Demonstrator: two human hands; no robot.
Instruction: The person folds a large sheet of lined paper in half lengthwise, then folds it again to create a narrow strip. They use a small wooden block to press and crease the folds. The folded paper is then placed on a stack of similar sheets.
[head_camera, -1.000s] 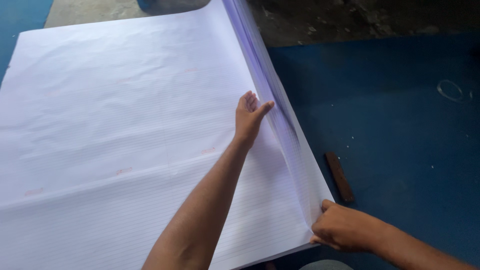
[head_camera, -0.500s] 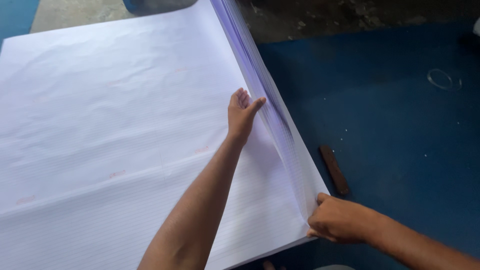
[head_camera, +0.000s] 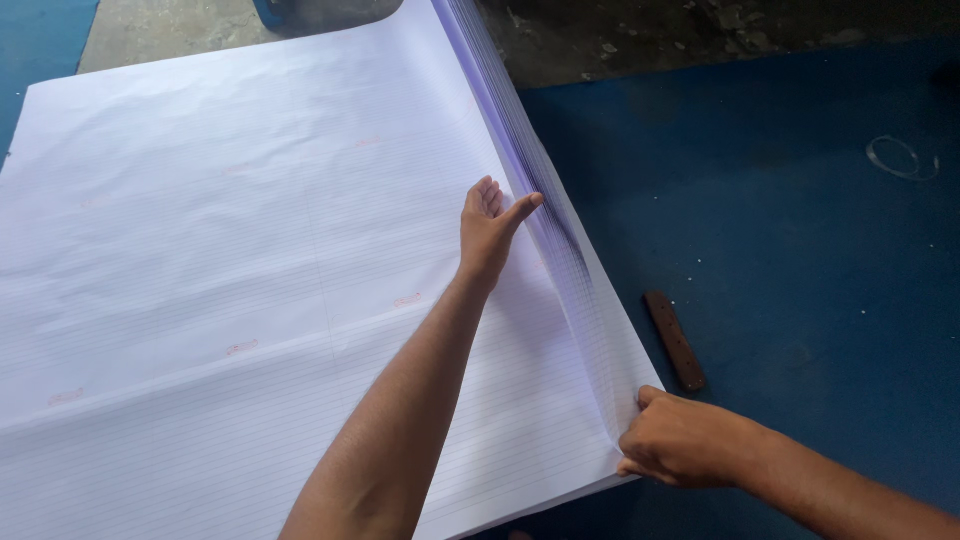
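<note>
A dark blue table (head_camera: 800, 230) carries a large stack of ruled white paper sheets (head_camera: 250, 250). The left hand (head_camera: 490, 225), open with fingers straight, presses against the fanned right edge. The right hand (head_camera: 680, 440) pinches the near corner. A brown wooden stick (head_camera: 675, 340) lies just beside. Uneven pushing could likely skew or crease the sheets.

A single head-worn camera looks steeply down and forward from above the person's own arms, close enough that the stack of ruled paper sheets (head_camera: 250, 270) fills the left and middle of the view, while the blue bench (head_camera: 780, 200) takes up the right side
</note>
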